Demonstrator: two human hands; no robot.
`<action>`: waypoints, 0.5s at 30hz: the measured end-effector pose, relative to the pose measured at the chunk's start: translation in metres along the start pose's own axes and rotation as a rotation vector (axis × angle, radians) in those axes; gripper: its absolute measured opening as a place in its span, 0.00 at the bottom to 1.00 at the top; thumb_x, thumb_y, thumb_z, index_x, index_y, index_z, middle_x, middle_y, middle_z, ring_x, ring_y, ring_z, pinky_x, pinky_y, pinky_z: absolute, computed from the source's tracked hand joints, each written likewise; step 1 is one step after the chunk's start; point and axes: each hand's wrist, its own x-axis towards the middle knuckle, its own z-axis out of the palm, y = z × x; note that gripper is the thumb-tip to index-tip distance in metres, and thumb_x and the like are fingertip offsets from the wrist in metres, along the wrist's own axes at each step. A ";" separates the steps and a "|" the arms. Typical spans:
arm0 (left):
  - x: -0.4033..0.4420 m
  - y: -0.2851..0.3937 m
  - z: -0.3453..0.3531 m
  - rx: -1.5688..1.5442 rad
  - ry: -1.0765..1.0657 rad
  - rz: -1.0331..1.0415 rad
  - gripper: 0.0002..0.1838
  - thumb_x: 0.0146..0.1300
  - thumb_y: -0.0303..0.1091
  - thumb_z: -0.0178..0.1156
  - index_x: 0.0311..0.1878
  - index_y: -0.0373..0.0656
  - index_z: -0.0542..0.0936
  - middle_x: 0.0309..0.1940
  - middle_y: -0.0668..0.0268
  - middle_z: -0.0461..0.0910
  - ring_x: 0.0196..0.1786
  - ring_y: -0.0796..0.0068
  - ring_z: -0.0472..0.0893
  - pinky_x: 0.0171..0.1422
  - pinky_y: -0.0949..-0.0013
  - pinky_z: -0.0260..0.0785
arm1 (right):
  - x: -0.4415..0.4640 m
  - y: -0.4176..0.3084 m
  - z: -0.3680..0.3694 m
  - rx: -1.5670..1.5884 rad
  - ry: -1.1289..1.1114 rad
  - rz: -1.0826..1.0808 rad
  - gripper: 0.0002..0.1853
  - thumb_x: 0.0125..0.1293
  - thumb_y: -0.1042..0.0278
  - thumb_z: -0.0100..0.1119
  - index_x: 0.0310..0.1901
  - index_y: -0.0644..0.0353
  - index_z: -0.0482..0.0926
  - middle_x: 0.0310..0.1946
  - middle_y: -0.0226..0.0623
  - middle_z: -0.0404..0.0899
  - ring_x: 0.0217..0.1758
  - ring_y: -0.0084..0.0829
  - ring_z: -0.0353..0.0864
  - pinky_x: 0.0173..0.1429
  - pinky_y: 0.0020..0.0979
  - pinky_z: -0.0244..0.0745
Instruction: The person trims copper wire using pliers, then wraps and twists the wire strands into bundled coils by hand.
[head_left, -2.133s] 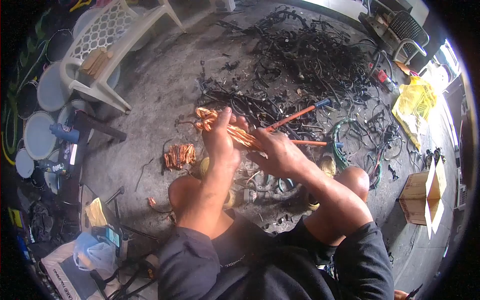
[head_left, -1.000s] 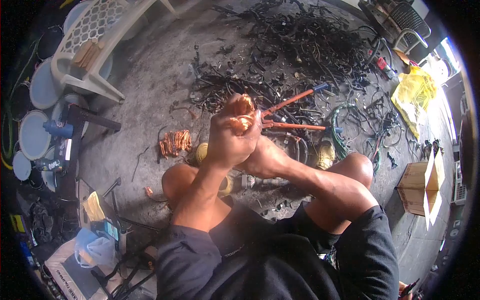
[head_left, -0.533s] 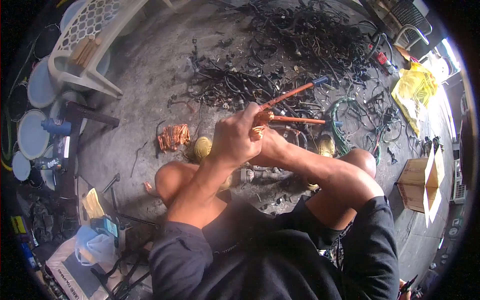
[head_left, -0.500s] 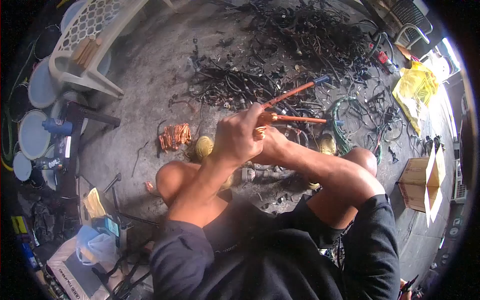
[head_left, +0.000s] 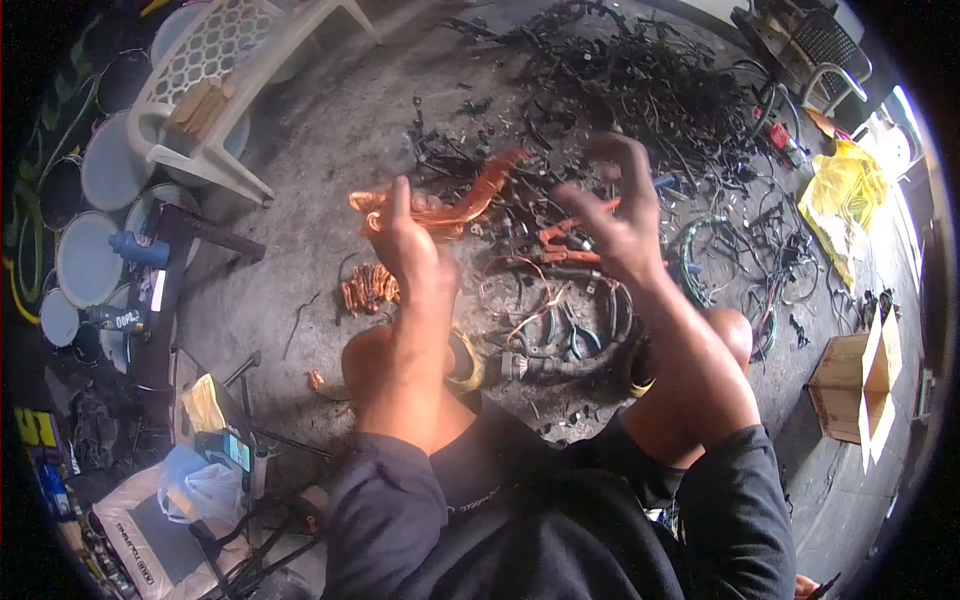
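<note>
My left hand (head_left: pixel 408 235) is wrapped round a bundle of copper wire (head_left: pixel 478 200), whose loops stick out to the left and whose loose strands rise to the right, smeared by motion. My right hand (head_left: pixel 625 215) is raised apart from the bundle, fingers spread and blurred, with nothing in it. Beneath it on the floor lies a cutter with orange handles (head_left: pixel 572 256), partly covered by the hand. A folded copper bundle (head_left: pixel 369 289) rests on the floor below my left hand. Pliers (head_left: pixel 580 335) lie between my feet.
Black cable scraps (head_left: pixel 640 95) are heaped ahead, with coiled green wires (head_left: pixel 690 255) nearer. A white plastic chair (head_left: pixel 210 150) stands at the left. At the right are a yellow bag (head_left: pixel 845 205) and an open cardboard box (head_left: pixel 842 388). Part of another person's hand (head_left: pixel 806 586) shows bottom right.
My hands, together on the bundle before, have come apart. My right hand has let go and moved right, while my left has moved left with the bundle, whose strands now stretch out.
</note>
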 end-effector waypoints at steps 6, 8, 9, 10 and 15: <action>-0.015 -0.016 0.004 -0.133 0.055 -0.381 0.10 0.65 0.38 0.59 0.40 0.44 0.71 0.27 0.67 0.73 0.31 0.72 0.74 0.41 0.63 0.72 | -0.044 -0.006 0.051 0.657 -0.310 0.678 0.24 0.57 0.60 0.70 0.49 0.64 0.71 0.43 0.40 0.78 0.50 0.27 0.76 0.55 0.29 0.70; -0.029 -0.030 0.002 0.219 -0.125 -0.173 0.09 0.65 0.37 0.59 0.36 0.43 0.73 0.27 0.68 0.74 0.31 0.75 0.74 0.39 0.67 0.69 | -0.031 -0.018 0.052 0.663 -0.179 0.700 0.26 0.56 0.59 0.71 0.49 0.65 0.71 0.42 0.38 0.78 0.50 0.26 0.76 0.55 0.28 0.70; -0.031 -0.038 0.002 0.099 -0.076 -0.296 0.09 0.65 0.37 0.59 0.34 0.43 0.74 0.28 0.68 0.74 0.31 0.76 0.74 0.38 0.70 0.68 | -0.026 -0.015 0.051 0.755 -0.108 0.772 0.23 0.58 0.60 0.69 0.47 0.64 0.72 0.40 0.36 0.79 0.48 0.25 0.77 0.53 0.27 0.69; -0.044 -0.031 0.014 0.141 -0.087 -0.254 0.10 0.64 0.37 0.60 0.32 0.43 0.74 0.27 0.69 0.74 0.31 0.77 0.74 0.36 0.70 0.67 | -0.026 0.002 0.053 0.927 -0.111 0.787 0.16 0.61 0.63 0.66 0.45 0.62 0.73 0.37 0.33 0.80 0.44 0.24 0.78 0.51 0.27 0.70; -0.044 -0.047 0.011 0.327 -0.247 -0.218 0.12 0.63 0.43 0.60 0.40 0.44 0.78 0.34 0.67 0.78 0.35 0.75 0.78 0.39 0.71 0.71 | -0.028 0.004 0.054 1.095 0.135 0.670 0.06 0.67 0.69 0.57 0.43 0.58 0.74 0.33 0.31 0.80 0.41 0.22 0.78 0.51 0.27 0.70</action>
